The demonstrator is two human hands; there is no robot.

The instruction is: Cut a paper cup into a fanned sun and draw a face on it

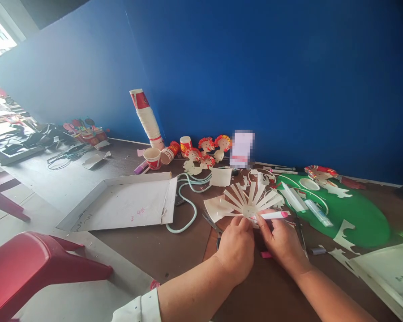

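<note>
My left hand (239,246) pinches the near edge of a cut paper cup (250,210), whose sides are slit into strips that fan outward. Small face-like marks show on the cup's round base. In my right hand (282,241) is a white marker (272,216) with a pink end, its tip against the base. A pink cap (266,255) lies on the table just below. Beside my left hand are scissors (213,223), partly covered by it. A curved piece of cut paper (216,208) lies left of the fanned strips.
A white box lid (121,201) lies to the left near a pale cable (193,214). Behind stand a leaning stack of paper cups (147,120) and several finished paper figures (206,145). Glue tubes (317,212) and scraps lie on a green mat (362,219). A red stool (20,268) is at lower left.
</note>
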